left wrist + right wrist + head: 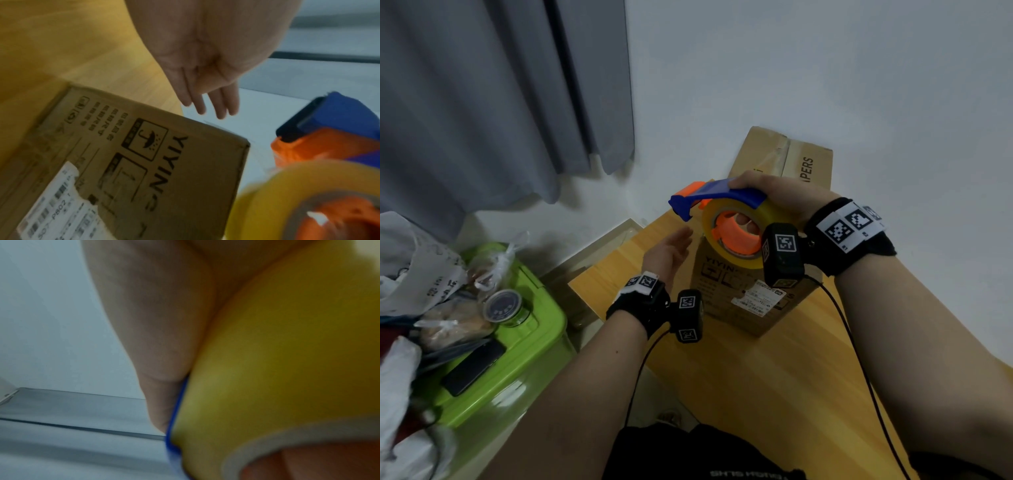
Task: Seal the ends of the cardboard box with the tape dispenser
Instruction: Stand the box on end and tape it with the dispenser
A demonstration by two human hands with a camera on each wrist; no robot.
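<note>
Both hands were ours: our right hand (pixel 774 195) held the tape dispenser (pixel 726 219) in a closed grip, above the cardboard box (pixel 739 291) on the worktop (pixel 774 370). Our left hand (pixel 671 250) hovered open beside it. We judged the box light, stiff, best steadied by its sides.

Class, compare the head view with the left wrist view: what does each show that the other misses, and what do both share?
Only the head view shows the right hand gripping the tape dispenser, plus the green bin. Only the left wrist view shows the cardboard box's umbrella symbol clearly. Both show the open left hand, box and dispenser.
</note>
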